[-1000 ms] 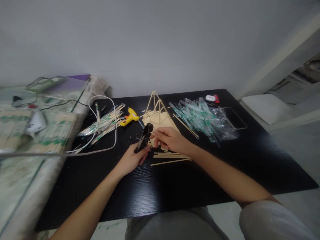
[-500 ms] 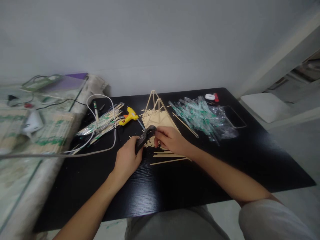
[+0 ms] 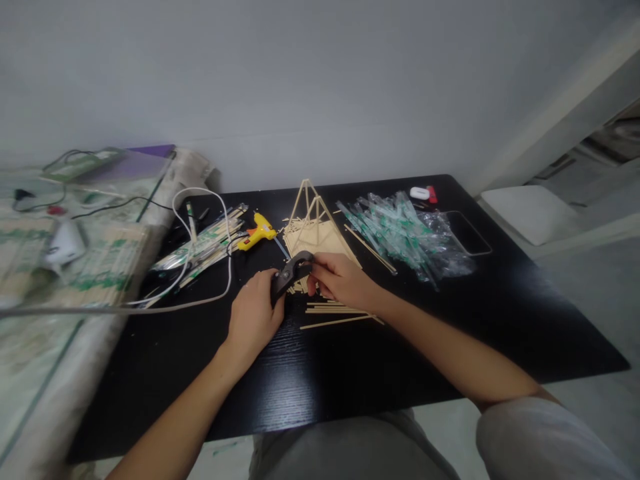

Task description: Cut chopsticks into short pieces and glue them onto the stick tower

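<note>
My left hand (image 3: 255, 313) grips the handles of black cutting pliers (image 3: 291, 273), whose jaws point toward my right hand. The fingers of my right hand (image 3: 340, 280) are pinched on a thin wooden stick at the pliers' jaws; the stick itself is mostly hidden. Just behind both hands stands a stick pyramid frame (image 3: 311, 208) on a flat base of sticks. Several loose cut sticks (image 3: 337, 313) lie on the black table (image 3: 350, 373) under my right wrist.
A yellow glue gun (image 3: 257, 233) lies left of the pyramid, beside wrapped chopsticks (image 3: 207, 245) and a white cable (image 3: 220, 277). A heap of empty clear wrappers (image 3: 405, 233) sits at the right, with a small white and red object (image 3: 424, 195) behind it. Cluttered bench at far left.
My left hand turned the pliers from a raised tilt to a lower, flatter angle, bringing the jaws against the stick pinched in my right hand. My right hand barely moved.
</note>
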`<state>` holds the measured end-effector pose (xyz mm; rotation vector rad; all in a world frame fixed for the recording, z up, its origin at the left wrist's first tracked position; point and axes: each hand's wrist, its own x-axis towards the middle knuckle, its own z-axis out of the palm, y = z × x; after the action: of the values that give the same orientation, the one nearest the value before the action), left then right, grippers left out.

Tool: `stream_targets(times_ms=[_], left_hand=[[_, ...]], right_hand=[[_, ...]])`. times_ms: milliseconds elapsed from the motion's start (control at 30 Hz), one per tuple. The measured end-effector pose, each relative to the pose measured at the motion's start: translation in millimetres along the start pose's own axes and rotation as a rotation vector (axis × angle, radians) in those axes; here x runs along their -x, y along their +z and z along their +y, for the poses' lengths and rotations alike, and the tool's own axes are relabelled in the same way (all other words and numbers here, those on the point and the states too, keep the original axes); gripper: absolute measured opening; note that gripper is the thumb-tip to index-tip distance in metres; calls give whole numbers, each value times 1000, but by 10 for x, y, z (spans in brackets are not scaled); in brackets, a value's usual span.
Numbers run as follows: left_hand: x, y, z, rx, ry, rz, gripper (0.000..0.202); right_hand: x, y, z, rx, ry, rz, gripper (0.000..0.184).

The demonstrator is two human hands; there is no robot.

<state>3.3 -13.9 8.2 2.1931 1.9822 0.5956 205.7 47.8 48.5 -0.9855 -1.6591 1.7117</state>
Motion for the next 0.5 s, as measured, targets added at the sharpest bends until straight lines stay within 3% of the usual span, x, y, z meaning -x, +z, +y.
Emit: stream_targets(times_ms=[500], left_hand=[[-5, -4, 28, -53, 51, 76, 36]], right_hand=[[-24, 33, 53, -32, -16, 0, 22]])
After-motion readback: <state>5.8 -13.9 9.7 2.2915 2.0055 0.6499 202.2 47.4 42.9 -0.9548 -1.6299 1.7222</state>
